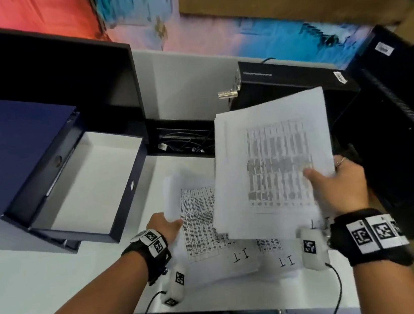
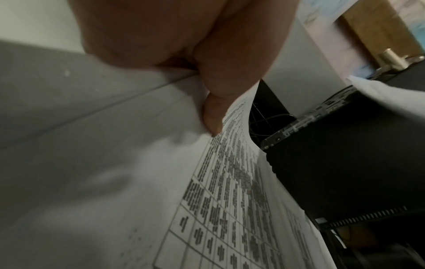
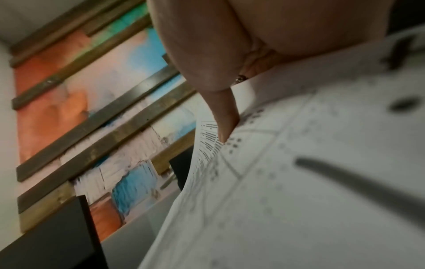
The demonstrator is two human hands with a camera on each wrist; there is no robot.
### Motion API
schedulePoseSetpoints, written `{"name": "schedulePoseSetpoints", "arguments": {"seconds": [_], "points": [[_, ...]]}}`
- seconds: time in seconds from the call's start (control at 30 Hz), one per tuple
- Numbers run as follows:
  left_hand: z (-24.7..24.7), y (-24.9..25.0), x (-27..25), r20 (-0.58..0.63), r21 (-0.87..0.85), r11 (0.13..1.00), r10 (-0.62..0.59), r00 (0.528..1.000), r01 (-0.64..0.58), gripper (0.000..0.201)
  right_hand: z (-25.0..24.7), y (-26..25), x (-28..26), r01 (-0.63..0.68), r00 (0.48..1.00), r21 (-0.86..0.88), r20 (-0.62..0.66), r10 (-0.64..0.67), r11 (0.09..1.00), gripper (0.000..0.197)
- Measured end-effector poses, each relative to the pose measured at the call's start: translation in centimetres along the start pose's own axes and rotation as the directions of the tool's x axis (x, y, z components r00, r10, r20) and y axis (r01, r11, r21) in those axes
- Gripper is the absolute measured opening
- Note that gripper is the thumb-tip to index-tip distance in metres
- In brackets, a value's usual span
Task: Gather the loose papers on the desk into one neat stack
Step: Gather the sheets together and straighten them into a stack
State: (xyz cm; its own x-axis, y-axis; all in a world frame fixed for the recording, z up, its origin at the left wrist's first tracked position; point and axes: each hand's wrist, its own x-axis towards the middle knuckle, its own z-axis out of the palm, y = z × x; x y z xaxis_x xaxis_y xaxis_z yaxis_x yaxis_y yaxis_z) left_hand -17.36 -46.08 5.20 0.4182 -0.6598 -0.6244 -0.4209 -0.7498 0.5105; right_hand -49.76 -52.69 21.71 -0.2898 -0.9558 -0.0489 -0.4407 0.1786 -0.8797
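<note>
Right hand [image 1: 341, 186] pinches a raised sheaf of white printed sheets [image 1: 275, 163] at centre right, long axis running up-frame, overhanging the lower printed sheets on the white desk [image 1: 202, 226]; left hand [image 1: 166, 226] pinches their left edge; merging looks next.

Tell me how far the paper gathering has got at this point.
Partly done. The right hand holds a raised bundle of printed sheets above the desk, thumb on top. The left hand pinches the edge of a sheet lying on the desk. More sheets marked "I.T" lie fanned out underneath. Left: merging these and squaring them into one stack.
</note>
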Motion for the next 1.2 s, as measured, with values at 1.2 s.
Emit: {"name": "schedulePoseSetpoints", "arguments": {"seconds": [1.2], "points": [[0.4,-1.7,1.4,-0.048,-0.053,0.997,0.054,0.997,-0.057,0.047,11.0,14.1,-0.3,-0.397,0.818,-0.616,0.099,0.566,0.681,0.087]]}}
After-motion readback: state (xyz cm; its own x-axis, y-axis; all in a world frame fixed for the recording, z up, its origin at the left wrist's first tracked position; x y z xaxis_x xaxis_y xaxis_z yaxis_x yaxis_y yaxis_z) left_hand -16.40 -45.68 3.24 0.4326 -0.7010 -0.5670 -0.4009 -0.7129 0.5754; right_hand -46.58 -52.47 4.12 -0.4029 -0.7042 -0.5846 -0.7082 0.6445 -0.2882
